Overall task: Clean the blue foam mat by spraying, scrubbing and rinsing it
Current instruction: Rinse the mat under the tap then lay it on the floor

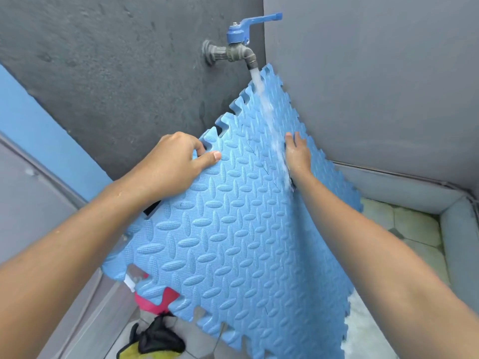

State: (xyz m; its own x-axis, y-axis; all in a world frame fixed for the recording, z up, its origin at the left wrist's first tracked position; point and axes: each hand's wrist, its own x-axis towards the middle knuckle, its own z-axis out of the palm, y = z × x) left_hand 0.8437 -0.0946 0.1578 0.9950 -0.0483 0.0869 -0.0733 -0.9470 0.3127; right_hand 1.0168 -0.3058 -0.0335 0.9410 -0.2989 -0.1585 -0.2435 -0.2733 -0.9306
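The blue foam mat [241,229], embossed and with jigsaw edges, is held up at a tilt under a wall tap [238,51] with a blue lever. Water [269,120] runs from the spout down the mat's upper right part. My left hand [173,161] grips the mat's upper left edge, thumb on the front and fingers curled behind. My right hand [298,154] lies flat on the wet mat beside the stream, fingers straight.
Dark grey walls meet in a corner behind the tap. A low tiled basin [414,229] lies at the right, with foamy water [368,332] on the floor. Below the mat are a red and white container [153,304] and a black and yellow cloth [158,340].
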